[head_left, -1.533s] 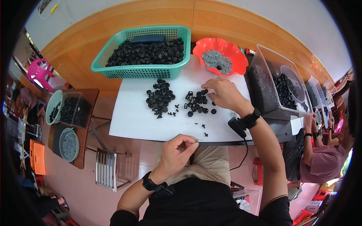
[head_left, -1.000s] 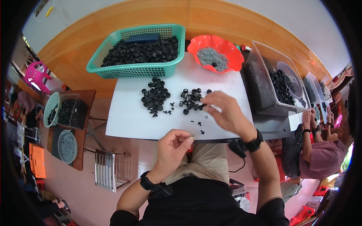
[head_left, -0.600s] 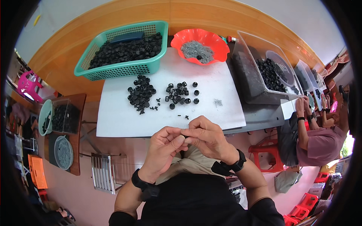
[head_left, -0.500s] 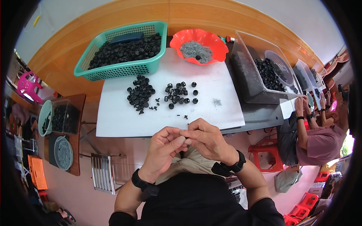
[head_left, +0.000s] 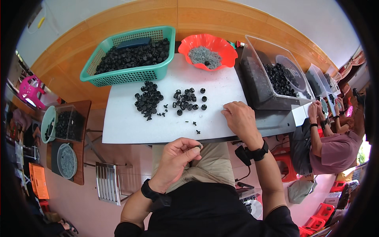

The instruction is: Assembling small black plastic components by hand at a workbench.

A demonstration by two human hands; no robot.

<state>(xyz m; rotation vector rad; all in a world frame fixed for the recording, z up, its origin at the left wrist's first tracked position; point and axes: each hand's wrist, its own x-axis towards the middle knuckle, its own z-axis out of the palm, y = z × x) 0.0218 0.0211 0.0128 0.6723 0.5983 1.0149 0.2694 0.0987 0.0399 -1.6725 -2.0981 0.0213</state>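
Note:
My left hand (head_left: 179, 156) is closed in a pinch at the table's front edge. A small black plastic part (head_left: 199, 146) shows at its fingertips, mostly covered by the fingers. My right hand (head_left: 241, 120) rests on the right of the white sheet (head_left: 126, 128), its fingers bent together over the spot of a little heap of pale clear bits. What those fingertips hold is hidden. Ahead of my hands lie a pile of round black caps (head_left: 149, 98) and a group of black hollow pieces (head_left: 184, 99). Tiny black cross-shaped bits (head_left: 198, 132) lie nearer me.
A green basket (head_left: 164, 69) of black parts stands at the back left. Beside it is a red bowl (head_left: 229, 59) of grey bits. A clear bin (head_left: 260, 89) of black parts stands right. Another person (head_left: 335, 152) works at the far right.
My right hand has left my left hand and moved right and forward onto the small clear heap. My left hand stays near the edge, still pinching the small part.

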